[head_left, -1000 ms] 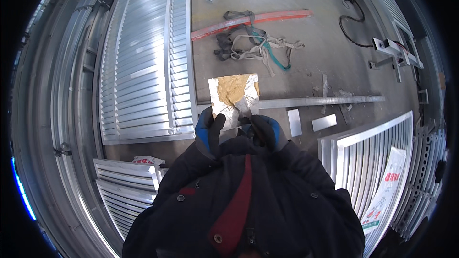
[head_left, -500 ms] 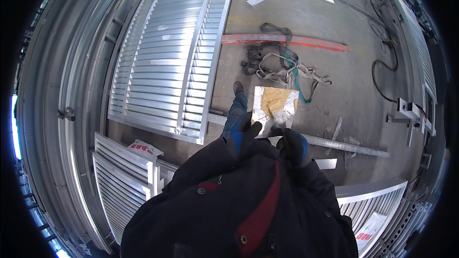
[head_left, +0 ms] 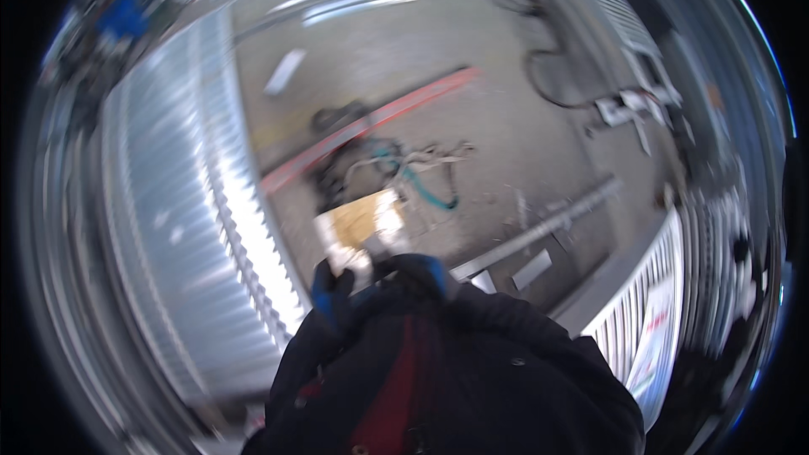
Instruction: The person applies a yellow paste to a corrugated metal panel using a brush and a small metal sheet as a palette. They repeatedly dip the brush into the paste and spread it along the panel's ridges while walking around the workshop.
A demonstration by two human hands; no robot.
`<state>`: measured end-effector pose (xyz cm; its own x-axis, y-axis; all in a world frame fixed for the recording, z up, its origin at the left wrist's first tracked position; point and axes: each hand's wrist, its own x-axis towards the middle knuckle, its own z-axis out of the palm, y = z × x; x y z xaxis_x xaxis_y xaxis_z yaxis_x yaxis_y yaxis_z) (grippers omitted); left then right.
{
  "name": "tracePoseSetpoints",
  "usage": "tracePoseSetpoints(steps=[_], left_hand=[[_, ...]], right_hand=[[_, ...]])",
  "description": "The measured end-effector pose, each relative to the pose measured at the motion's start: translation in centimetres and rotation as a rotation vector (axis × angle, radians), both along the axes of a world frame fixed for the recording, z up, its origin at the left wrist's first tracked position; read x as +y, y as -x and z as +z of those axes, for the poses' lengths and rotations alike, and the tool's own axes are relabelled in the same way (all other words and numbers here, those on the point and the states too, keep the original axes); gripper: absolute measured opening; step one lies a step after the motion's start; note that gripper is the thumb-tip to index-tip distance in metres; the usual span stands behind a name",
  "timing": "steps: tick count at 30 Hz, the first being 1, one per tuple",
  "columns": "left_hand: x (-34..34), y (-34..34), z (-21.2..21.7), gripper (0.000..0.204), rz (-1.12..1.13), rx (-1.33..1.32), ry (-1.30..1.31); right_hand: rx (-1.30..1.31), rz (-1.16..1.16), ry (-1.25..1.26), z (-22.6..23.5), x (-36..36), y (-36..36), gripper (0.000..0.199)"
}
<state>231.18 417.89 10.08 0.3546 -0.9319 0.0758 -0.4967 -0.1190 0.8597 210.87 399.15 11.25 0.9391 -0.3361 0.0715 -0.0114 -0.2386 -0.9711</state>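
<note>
**Gloved hands at a small board, view blurred**

Board (head_left: 364,223), pale wood-coloured with a whitish near edge, is seen just above the chest, over the concrete floor (head_left: 472,76). The left hand (head_left: 333,291), in a blue glove, is raised against the board's lower left corner; fingers appear curled onto that edge, though blur leaves the grasp uncertain. The right hand (head_left: 417,271), also blue-gloved, is held at the lower right edge; its finger spread cannot be told. Corrugated metal sheeting (head_left: 177,227) lies to the left, a tangle of cables (head_left: 404,168) beyond the board.
</note>
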Motion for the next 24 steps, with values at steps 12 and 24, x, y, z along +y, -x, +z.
tracePoseSetpoints(steps=[12, 24], left_hand=[[-11.5, -4.6, 4.1, 0.046, 0.112, 1.115, 0.006], [-38.1, 4.4, 6.0, 0.059, -0.008, 1.071, 0.039]], right_hand=[[0.609, -0.362, -0.564, 10.6, -8.0, -3.7, 0.043], [0.043, -0.204, -0.272, 2.5, -32.3, 7.2, 0.067]])
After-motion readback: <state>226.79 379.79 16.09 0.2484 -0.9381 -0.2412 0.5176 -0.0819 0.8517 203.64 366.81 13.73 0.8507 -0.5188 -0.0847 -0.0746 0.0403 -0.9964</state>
